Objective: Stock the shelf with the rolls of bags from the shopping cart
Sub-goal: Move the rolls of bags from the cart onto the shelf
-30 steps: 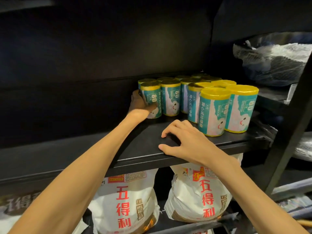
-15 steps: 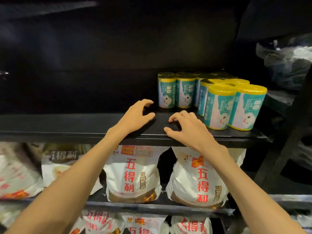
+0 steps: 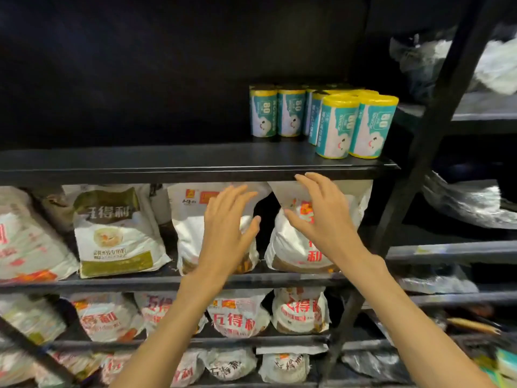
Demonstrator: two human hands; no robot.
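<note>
Several rolls of bags (image 3: 333,126), teal and white with yellow tops, stand upright in a cluster at the right end of the black shelf (image 3: 167,170). My left hand (image 3: 226,231) hangs in the air below the shelf edge, fingers spread and empty. My right hand (image 3: 321,217) is beside it, fingers straight, its fingertips just under the shelf's front lip, holding nothing. The shopping cart is out of view.
White flour sacks (image 3: 117,231) with red and green print fill the lower shelves. A black upright post (image 3: 436,130) bounds the shelf on the right; beyond it lie plastic-wrapped bundles (image 3: 464,203). The left part of the top shelf is dark.
Both hands have come off the shelf and dropped below its front edge. My left hand let go of the roll it placed earlier. The view has pulled back and down.
</note>
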